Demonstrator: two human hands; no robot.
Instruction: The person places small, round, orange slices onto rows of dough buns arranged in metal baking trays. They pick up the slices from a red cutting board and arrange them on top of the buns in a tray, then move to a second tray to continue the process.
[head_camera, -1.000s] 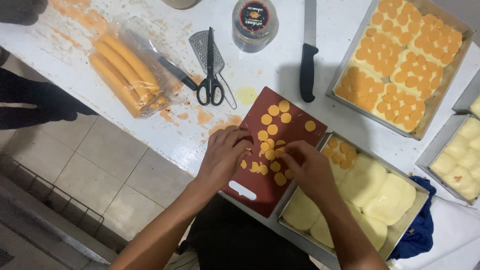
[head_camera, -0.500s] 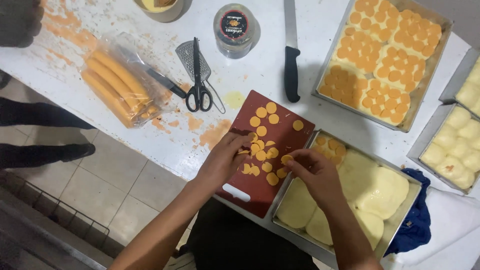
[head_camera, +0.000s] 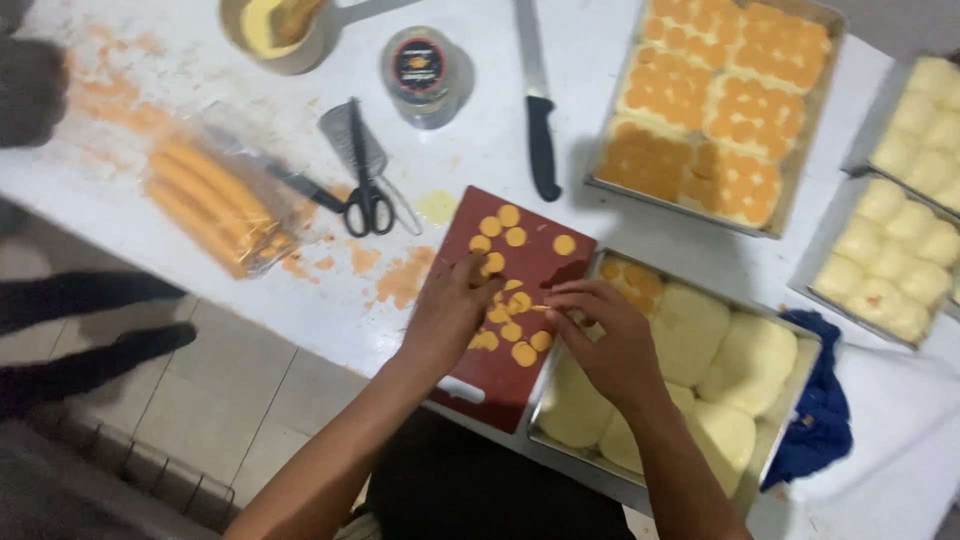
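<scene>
- Head view: your left hand (head_camera: 455, 315) rests on the red board (head_camera: 535, 265), fingers curled onto the orange slices (head_camera: 512, 325); it seems to pinch a few, though the grip itself is hidden.
- Your right hand (head_camera: 600, 335) comes in from 5 o'clock, fingertips bunched together at the slices, just beside the left hand's fingertips.
- The board lies at the table's near edge with its long axis running from 1 o'clock to 7 o'clock; loose slices are scattered along it, thickest under your hands.
- At 3 o'clock of the board, touching it, sits a tray (head_camera: 800, 335) of pale dough rounds, a few slices in its far left corner.
- At 12 o'clock a black-handled knife (head_camera: 540, 140) lies with its blade pointing away from you.
- At 10 o'clock lie scissors (head_camera: 365, 190), and further left a bag of orange sausages (head_camera: 210, 205), long axes from 10 to 4 o'clock.
- At 1 o'clock, a tray (head_camera: 830, 60) of slice-topped buns.
</scene>
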